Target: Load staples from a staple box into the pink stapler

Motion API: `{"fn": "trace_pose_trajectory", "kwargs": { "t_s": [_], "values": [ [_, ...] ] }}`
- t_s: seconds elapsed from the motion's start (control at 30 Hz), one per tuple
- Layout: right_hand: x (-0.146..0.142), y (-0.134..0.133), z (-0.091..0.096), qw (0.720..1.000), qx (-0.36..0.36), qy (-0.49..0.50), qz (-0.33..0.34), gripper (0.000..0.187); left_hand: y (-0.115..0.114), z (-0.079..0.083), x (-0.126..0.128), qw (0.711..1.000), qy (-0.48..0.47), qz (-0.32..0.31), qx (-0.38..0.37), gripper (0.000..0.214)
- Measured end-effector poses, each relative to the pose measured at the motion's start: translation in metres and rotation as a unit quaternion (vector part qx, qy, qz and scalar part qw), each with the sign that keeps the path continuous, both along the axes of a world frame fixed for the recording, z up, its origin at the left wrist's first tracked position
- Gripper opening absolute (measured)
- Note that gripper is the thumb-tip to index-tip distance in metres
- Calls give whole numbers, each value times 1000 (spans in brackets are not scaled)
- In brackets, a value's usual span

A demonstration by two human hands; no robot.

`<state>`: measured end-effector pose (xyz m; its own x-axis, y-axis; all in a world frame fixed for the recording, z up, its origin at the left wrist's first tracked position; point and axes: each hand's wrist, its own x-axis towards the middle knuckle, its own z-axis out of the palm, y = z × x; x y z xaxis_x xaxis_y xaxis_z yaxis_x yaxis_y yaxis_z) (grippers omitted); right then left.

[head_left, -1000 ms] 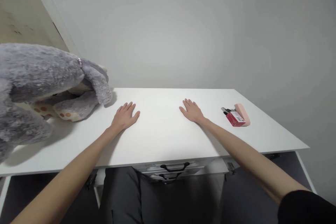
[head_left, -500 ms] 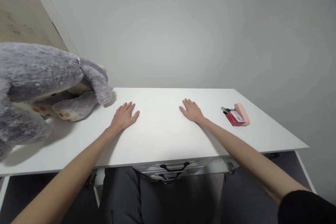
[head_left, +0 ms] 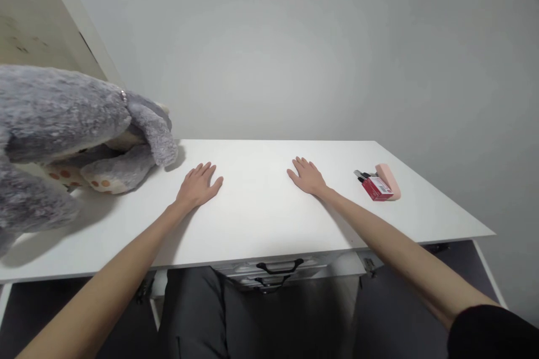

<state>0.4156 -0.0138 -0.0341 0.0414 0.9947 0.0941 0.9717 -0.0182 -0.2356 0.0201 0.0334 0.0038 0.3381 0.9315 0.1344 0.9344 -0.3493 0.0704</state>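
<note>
Both my hands lie flat, palms down, on a white table. My left hand rests left of centre with fingers stretched out, holding nothing, a short way right of a big grey plush toy. My right hand rests right of centre, fingers spread and empty. To its right lie a small red box, a pink stapler-like object and a small dark item.
A plain pale wall stands behind the table. Under the front edge sits a drawer unit with black handles. My dark-clothed legs show below the table. The plush toy covers the table's left end.
Both hands stay where they were. The view shifts slightly, so everything sits a few pixels higher and further left in the picture.
</note>
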Motion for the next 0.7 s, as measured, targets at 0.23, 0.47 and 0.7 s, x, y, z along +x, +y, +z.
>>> {"fn": "trace_pose_trajectory", "kwargs": {
  "t_s": [0.23,0.47,0.7],
  "values": [
    [0,0,1,1000,-1,-1,0,76,-2,3,2,1000,-1,5,-7,75],
    [-1,-1,1,1000,1,1,0,76,-2,4,1,1000,1,3,-8,74],
    [0,1,1,1000,-4,3,0,77,0,2,0,1000,1,4,-7,74]
  ]
}}
